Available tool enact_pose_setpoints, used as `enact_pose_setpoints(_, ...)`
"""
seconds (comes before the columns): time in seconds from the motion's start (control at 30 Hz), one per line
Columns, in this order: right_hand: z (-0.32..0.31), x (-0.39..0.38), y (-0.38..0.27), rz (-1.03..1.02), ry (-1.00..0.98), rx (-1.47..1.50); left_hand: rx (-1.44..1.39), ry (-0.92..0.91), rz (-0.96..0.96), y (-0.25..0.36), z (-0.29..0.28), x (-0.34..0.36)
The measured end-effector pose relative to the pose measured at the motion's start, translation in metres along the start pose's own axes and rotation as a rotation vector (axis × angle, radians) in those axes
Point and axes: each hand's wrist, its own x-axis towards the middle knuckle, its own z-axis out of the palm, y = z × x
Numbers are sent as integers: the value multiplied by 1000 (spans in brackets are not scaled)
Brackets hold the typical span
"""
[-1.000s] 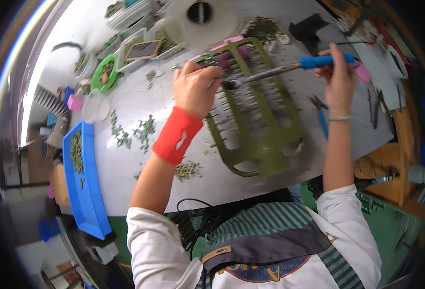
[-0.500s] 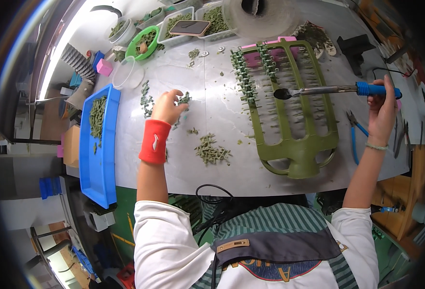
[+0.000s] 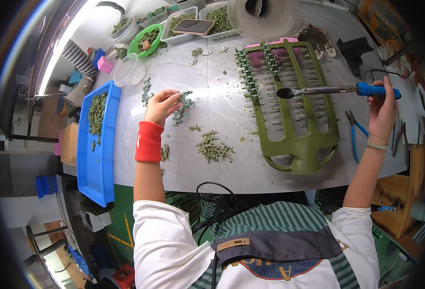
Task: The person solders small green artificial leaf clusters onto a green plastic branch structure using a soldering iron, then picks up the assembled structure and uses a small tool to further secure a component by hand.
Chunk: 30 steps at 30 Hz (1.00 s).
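My left hand point(image 3: 160, 107) pinches a small green piece point(image 3: 178, 100) above a loose cluster of green pieces point(image 3: 186, 105) on the metal table. My right hand point(image 3: 381, 113) grips the blue handle of a metal-shafted tool point(image 3: 328, 89); its dark tip hangs over an olive-green plastic frame point(image 3: 294, 144). Rows of small pegs fill the frame, and green pieces point(image 3: 246, 72) sit along its upper-left part. A pile of olive pieces point(image 3: 215, 147) lies between my left hand and the frame.
A blue tray point(image 3: 96, 173) is at left; clear containers point(image 3: 187, 33), a green basket point(image 3: 134, 48), a phone point(image 3: 193, 27) and a round translucent vessel point(image 3: 280, 21) line the back. Pliers point(image 3: 354, 130) lie right of the frame, near a dark stand point(image 3: 352, 50).
My left hand left the frame for the loose pieces on the left, then rose slightly, fingers closing. My right hand, with the tool, moved right and lower compared with the first frame.
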Motion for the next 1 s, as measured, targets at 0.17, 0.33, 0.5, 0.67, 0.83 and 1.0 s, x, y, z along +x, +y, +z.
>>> enact_pose_setpoints(0.17, -3, 1, -2, -2, -2, -7, -274, -59, 51, 16, 11, -7)
enact_pose_setpoints(0.33, 1, -1, -3, 3, -3, -10, 613, 34, 301, -9, -8, 1)
enact_pose_setpoints(0.5, -3, 1, -1, -1, 1, -17, 1040, 41, 722, -17, 22, -6)
enact_pose_setpoints(0.67, -1, -1, -2, 6, -10, -17, 1091, 7, 672, -20, 13, 4)
enact_pose_setpoints(0.83, -2, -1, -2, -18, -7, -31, 1072, -38, 593, -26, 8, 8)
enact_pose_setpoints(1.0, -3, -1, -1, -19, -8, -30, 1138, -21, 803, -28, 6, 3)
